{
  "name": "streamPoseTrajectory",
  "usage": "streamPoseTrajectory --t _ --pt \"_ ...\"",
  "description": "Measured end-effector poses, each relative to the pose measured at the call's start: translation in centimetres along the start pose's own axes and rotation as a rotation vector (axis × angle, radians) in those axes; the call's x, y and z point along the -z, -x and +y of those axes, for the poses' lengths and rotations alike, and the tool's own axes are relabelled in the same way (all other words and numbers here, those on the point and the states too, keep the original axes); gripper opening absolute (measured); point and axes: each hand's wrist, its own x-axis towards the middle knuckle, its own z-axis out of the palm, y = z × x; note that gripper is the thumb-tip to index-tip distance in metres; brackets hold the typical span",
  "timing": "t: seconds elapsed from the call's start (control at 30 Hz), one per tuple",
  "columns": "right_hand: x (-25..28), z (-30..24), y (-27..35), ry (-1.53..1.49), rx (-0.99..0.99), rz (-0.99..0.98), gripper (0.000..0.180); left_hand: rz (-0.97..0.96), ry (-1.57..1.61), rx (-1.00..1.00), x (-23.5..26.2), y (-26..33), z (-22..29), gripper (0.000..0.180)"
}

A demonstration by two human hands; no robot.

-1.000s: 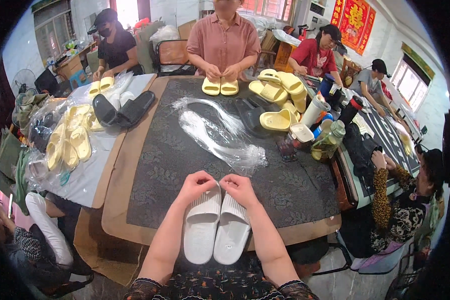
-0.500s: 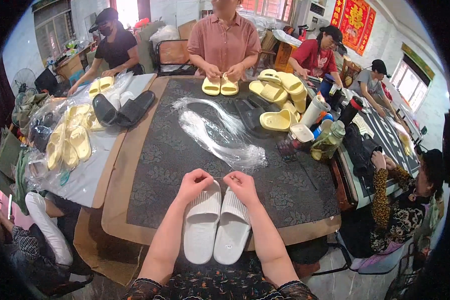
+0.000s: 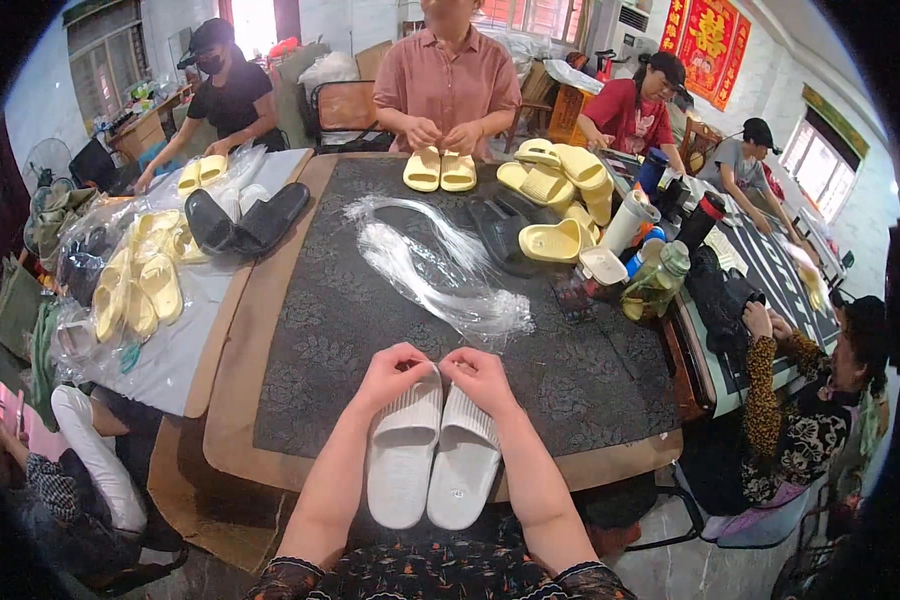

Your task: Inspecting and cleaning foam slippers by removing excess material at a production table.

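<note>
A pair of light grey slide slippers point(image 3: 400, 475) lies side by side at the table's near edge, toes pointing away from me and heels reaching past the edge. At the toe of the left slipper, my left hand point(image 3: 394, 377) is closed in a pinch. My right hand point(image 3: 478, 380) pinches likewise over the toe of the right slipper, its fingertips almost meeting the left ones. Whatever the fingertips grip is too small to make out. Beyond my hands lies a bundle of thin clear plastic strands point(image 3: 410, 275) on the dark patterned table cover point(image 3: 320, 340).
Yellow slippers point(image 3: 545, 240) are heaped at the far right, near bottles and a glass jar point(image 3: 657, 280). Black slippers point(image 3: 270, 222) and bagged yellow slippers point(image 3: 160, 285) lie on the left table. Across from me a person point(image 3: 445, 90) handles yellow slippers point(image 3: 440, 170); several other people work around.
My hands have drawn closer together over the slipper toes, and the thin strand seen between them is now hidden. Across the table, the person's hands have lifted slightly off the yellow slippers.
</note>
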Motion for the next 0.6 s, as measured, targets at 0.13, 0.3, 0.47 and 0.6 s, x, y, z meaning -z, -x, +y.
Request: streamPoseTrajectory --t 0.13,0.3,0.47,0.6 --pt "0.0 0.1 -0.2 0.017 -0.087 0.085 0.017 0.099 -0.027 0.012 0.3 -0.1 -0.3 0.012" --pt "-0.3 0.3 -0.1 0.025 0.001 -0.022 0.015 0.007 0.008 -0.005 0.2 -0.1 -0.6 0.012" --pt "-0.1 0.6 -0.3 -0.076 -0.114 0.067 0.018 0.081 0.025 0.011 0.7 -0.2 -1.1 0.012" --pt "-0.2 0.2 0.0 0.037 0.013 -0.009 0.018 -0.026 0.016 0.017 0.2 -0.1 -0.5 0.012"
